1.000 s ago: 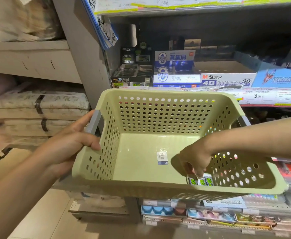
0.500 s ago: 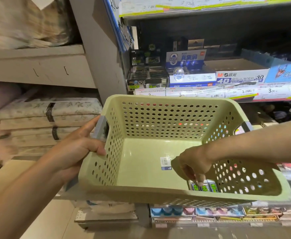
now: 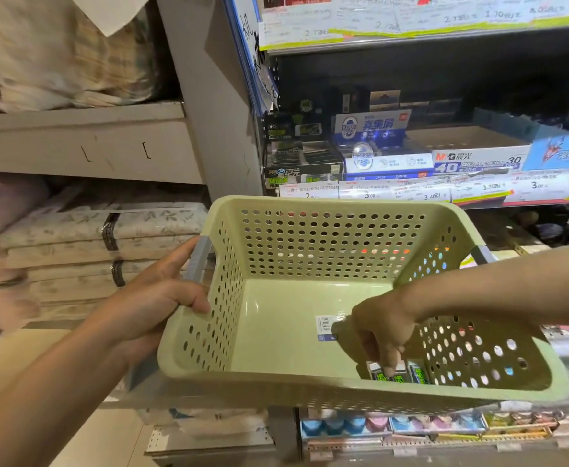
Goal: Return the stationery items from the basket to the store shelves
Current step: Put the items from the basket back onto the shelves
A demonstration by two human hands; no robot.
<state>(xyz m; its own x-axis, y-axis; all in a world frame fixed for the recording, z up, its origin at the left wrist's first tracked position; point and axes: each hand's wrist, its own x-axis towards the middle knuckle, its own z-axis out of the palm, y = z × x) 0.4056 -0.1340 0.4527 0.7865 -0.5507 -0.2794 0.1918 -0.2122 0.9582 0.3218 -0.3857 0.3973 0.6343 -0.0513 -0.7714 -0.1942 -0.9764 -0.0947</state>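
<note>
I hold a pale green perforated basket [image 3: 310, 237] in front of the store shelves. My left hand [image 3: 155, 298] grips its grey left handle [image 3: 198, 257]. My right hand [image 3: 382, 328] reaches down into the basket's near right corner. Its fingertips touch a row of small erasers [image 3: 417, 372] in black and green wrappers lying there. Whether the fingers pinch one is hidden by the hand. A barcode sticker [image 3: 325, 326] is stuck on the basket floor.
Behind the basket a shelf carries eraser boxes: a black one [image 3: 303, 163], a blue and white one [image 3: 374, 153], an M&G carton [image 3: 478, 156], with price tags [image 3: 394, 190] along the edge. Folded bedding [image 3: 91, 237] fills the left shelves. Lower shelves hold small coloured items [image 3: 394, 424].
The view has shifted so that basket and shelves sit further right and lower. My right hand has stayed over the erasers in the corner, with the fingers reaching slightly lower.
</note>
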